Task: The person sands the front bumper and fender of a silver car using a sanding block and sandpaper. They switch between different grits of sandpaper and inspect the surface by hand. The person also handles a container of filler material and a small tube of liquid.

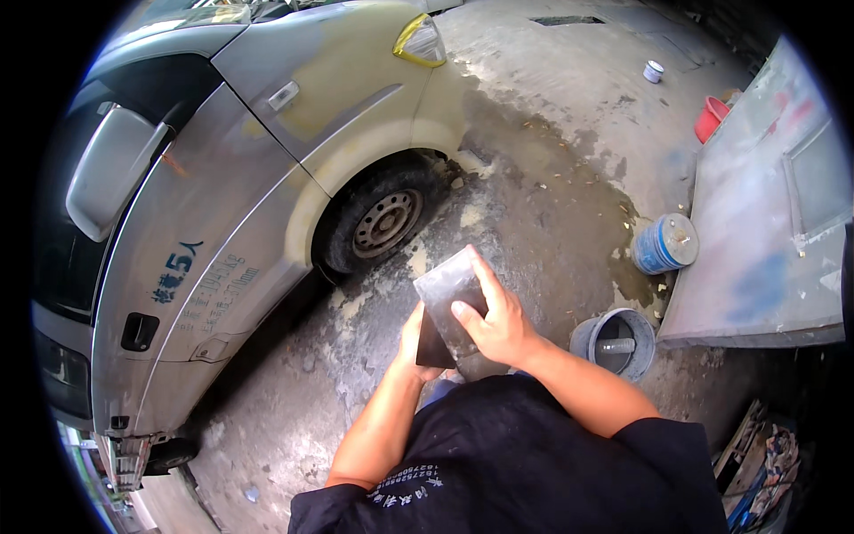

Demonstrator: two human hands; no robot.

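Note:
In front of my body, both hands hold a worn grey rectangular piece that looks like sandpaper (447,287). My right hand (505,326) is closed on it, with the thumb flat on its face and the fingers along the far edge. A black flat piece (433,343) shows beneath it on the left; whether it is a separate block or a folded part I cannot tell. My left hand (410,345) grips this darker part from the left and below, its fingers mostly hidden. Beyond them stands a silver van with beige patches on its front fender (356,111).
The van's front wheel (387,222) is just beyond my hands. To my right are a grey bucket (583,343) with a bottle inside, a blue paint pail (654,246) and a leaning painted panel (756,258). A red basin (710,118) and small can (653,71) are farther off.

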